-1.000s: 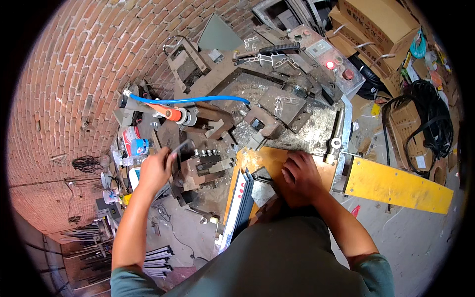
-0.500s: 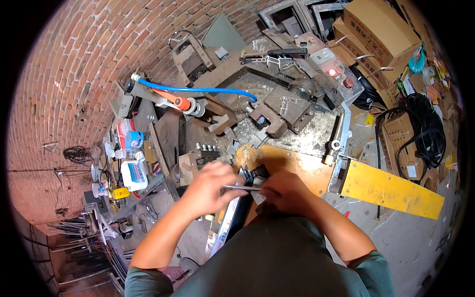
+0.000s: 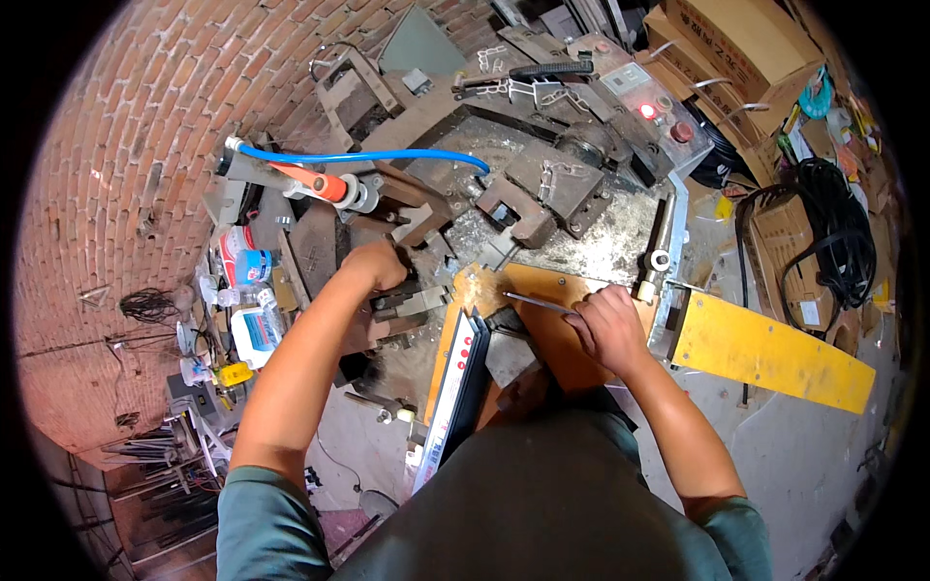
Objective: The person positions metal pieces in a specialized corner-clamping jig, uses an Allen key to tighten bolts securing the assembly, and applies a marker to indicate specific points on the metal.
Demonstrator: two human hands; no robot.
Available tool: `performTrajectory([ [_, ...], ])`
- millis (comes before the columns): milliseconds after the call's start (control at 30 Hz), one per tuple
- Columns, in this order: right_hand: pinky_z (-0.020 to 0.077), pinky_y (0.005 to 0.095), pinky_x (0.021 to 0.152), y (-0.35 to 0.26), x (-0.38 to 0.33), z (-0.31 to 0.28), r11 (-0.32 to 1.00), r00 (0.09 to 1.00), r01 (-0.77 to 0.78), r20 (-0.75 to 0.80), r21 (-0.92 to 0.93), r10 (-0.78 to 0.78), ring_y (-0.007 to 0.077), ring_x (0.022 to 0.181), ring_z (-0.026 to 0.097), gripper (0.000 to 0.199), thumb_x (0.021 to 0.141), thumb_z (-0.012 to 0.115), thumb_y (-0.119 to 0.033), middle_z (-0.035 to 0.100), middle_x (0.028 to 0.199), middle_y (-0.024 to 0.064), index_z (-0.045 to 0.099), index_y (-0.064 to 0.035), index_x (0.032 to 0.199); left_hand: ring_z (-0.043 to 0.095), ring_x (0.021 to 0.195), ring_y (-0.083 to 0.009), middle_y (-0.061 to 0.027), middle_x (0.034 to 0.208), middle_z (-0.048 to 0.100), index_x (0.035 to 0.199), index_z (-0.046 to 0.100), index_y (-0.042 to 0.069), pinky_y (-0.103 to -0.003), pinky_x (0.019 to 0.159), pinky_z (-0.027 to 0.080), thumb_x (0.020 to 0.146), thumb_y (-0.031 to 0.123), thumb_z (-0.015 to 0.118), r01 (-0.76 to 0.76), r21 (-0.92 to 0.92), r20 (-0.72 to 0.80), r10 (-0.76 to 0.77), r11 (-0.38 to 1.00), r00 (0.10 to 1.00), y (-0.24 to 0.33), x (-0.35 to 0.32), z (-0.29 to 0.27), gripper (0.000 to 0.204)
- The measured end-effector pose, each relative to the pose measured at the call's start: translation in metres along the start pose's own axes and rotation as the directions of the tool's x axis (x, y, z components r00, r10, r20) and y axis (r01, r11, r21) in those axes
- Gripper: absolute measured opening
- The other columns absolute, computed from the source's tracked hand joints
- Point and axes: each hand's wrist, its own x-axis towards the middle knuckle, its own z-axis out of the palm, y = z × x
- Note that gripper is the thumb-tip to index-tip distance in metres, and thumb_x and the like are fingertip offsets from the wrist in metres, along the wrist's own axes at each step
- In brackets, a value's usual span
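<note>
Your right hand (image 3: 608,329) is clamped on a thin metal rod (image 3: 538,303) — stiff, light, likely slippery, so hold it near the end — while your left hand (image 3: 376,266) is closed on a heavy steel block (image 3: 412,298).

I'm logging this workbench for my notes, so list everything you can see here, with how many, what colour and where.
machine: one, dark rusty metal, centre top of the bench
hose: one, blue, running across the machine's left side
cylinder: one, orange and silver, at the hose's left end
board: one, orange-brown, in front of the person
rod: one, thin grey metal, over the board
yellow panel: one, right of the board
cardboard boxes: several, brown, top right
cables: a bundle, black, far right
bottles: a few, white and blue, left edge of the bench
brick wall: red, left
left hand: on the machine's metal parts
right hand: holding the rod
</note>
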Motion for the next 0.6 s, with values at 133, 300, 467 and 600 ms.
performTrajectory([
  [133, 0.0491, 0.0450, 0.087, 0.003, -0.003, 0.002, 1.000, 1.000, -0.006, 0.021, -0.006, 0.006, 0.0320, 0.088, 0.061, 0.019, 0.089, 0.084, -0.017, 0.063, 0.090, 0.0101, 0.069, -0.0058, 0.094, 0.071, 0.131, -0.0397, -0.0262, 0.138, 0.073, 0.128, 0.077, -0.004, -0.049, 0.103, 0.059, 0.085, 0.021, 0.066, 0.047, 0.115, 0.047, -0.053, 0.992, 0.997, 0.012, 0.007, -0.005, 0.051],
  [300, 0.0492, 0.0456, 0.089, 0.006, -0.004, 0.003, 1.000, 0.999, -0.017, 0.048, -0.011, 0.017, 0.0319, 0.090, 0.061, 0.018, 0.091, 0.082, -0.019, 0.064, 0.091, 0.0097, 0.070, -0.0066, 0.094, 0.072, 0.127, -0.0386, -0.0241, 0.135, 0.075, 0.126, 0.079, -0.002, -0.048, 0.103, 0.059, 0.090, 0.032, 0.068, 0.107, 0.089, -0.069, -0.101, 0.990, 0.992, 0.020, -0.027, -0.011, 0.050],
  [467, 0.0494, 0.0458, 0.090, 0.006, -0.003, -0.001, 1.000, 1.000, -0.015, 0.027, -0.013, 0.015, 0.0317, 0.091, 0.062, 0.018, 0.093, 0.082, -0.020, 0.065, 0.092, 0.0094, 0.071, -0.0064, 0.097, 0.063, 0.133, -0.0405, -0.0218, 0.133, 0.073, 0.133, 0.075, 0.003, -0.050, 0.119, 0.045, 0.092, 0.046, 0.071, -0.133, 0.271, -0.346, 0.226, 0.953, 0.911, 0.031, -0.089, 0.007, 0.060],
  [600, 0.0496, 0.0453, 0.089, 0.005, -0.005, 0.000, 0.998, 0.996, -0.056, 0.070, -0.040, 0.058, 0.0314, 0.092, 0.062, 0.019, 0.092, 0.083, -0.020, 0.065, 0.092, 0.0098, 0.073, -0.0060, 0.098, 0.059, 0.134, -0.0343, -0.0175, 0.133, 0.072, 0.124, 0.073, 0.003, -0.048, 0.125, 0.036, 0.088, 0.034, 0.074, -0.312, 0.342, -0.367, 0.432, 0.886, 0.824, 0.039, -0.114, 0.029, 0.048],
])
